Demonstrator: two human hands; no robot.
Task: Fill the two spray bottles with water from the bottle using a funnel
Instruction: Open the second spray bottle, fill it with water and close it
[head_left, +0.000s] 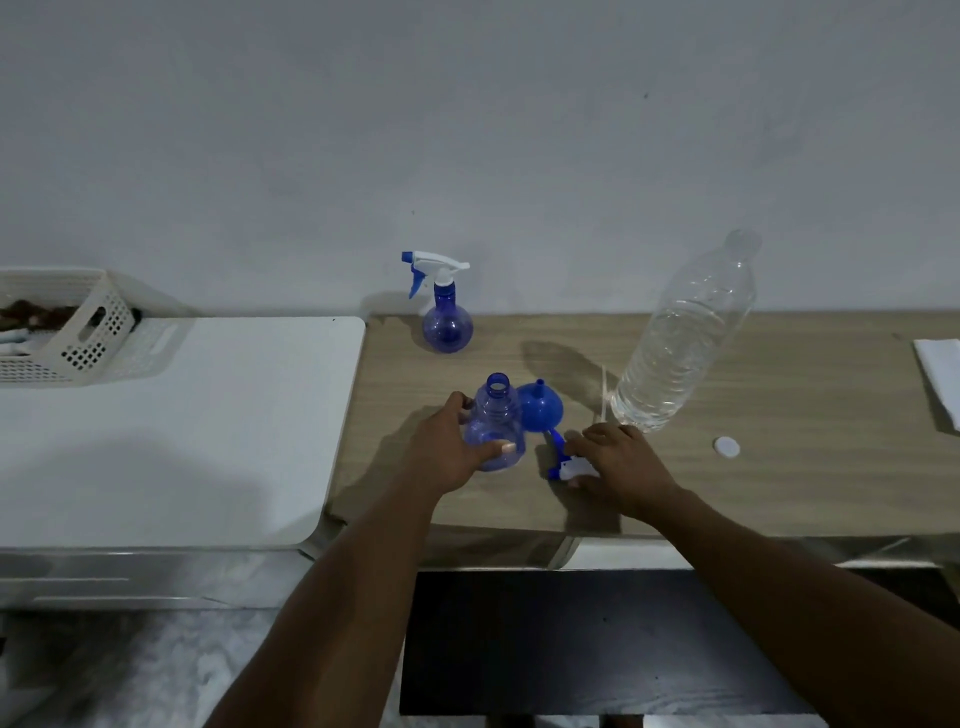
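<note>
My left hand (451, 451) grips an open blue spray bottle (496, 423) standing upright on the wooden table, its neck uncapped. Just behind it a blue funnel (540, 405) lies upside down, spout up. My right hand (618, 465) rests on the removed white-and-blue spray head (569, 467) lying on the table, fingers curled over it. A second blue spray bottle (447, 322) with its trigger head on stands near the wall. The large clear water bottle (680, 338) stands uncapped at the right, partly filled. Its white cap (727, 447) lies on the table.
A white board (171, 415) adjoins the wooden table (779, 467) on the left, with a white perforated basket (67, 327) at its back. A white cloth (940, 374) lies at the far right edge. A thin white tube (604, 395) lies beside the water bottle.
</note>
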